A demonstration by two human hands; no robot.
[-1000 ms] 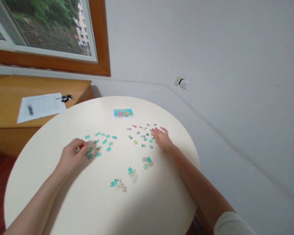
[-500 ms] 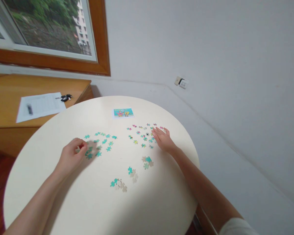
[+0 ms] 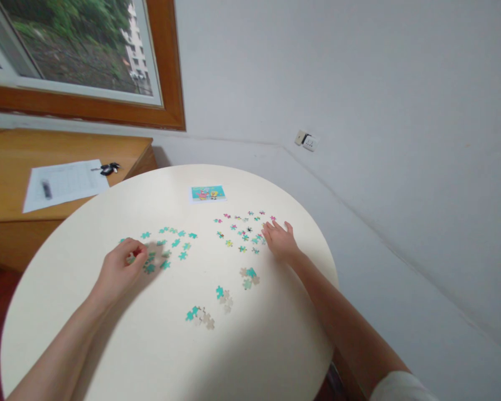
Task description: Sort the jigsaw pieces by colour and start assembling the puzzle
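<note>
My left hand [image 3: 123, 263] hovers over the left group of teal jigsaw pieces [image 3: 176, 243], its fingers curled in to the thumb. Whatever those fingertips hold, if anything, is hidden. My right hand [image 3: 279, 240] is open, fingers spread, at the right edge of a second group of pieces [image 3: 242, 237] in pink, yellow and teal. Nearer to me lie three small clusters: teal and beige pieces [image 3: 249, 277] at the right, more pieces [image 3: 224, 299] in the middle, and a cluster of linked-looking pieces [image 3: 200, 316] lowest.
At the far side of the round white table [image 3: 150, 345] lies a colourful cartoon picture card [image 3: 209, 193]. A wooden cabinet [image 3: 87, 142] at the left carries a paper sheet [image 3: 67, 181] and keys [image 3: 109, 168]. The wall [image 3: 379, 111] stands behind and to the right.
The whole view has shifted slightly. My right hand has moved a little nearer to me over the coloured pieces, fingers still spread. The left hand stays curled in nearly the same place.
</note>
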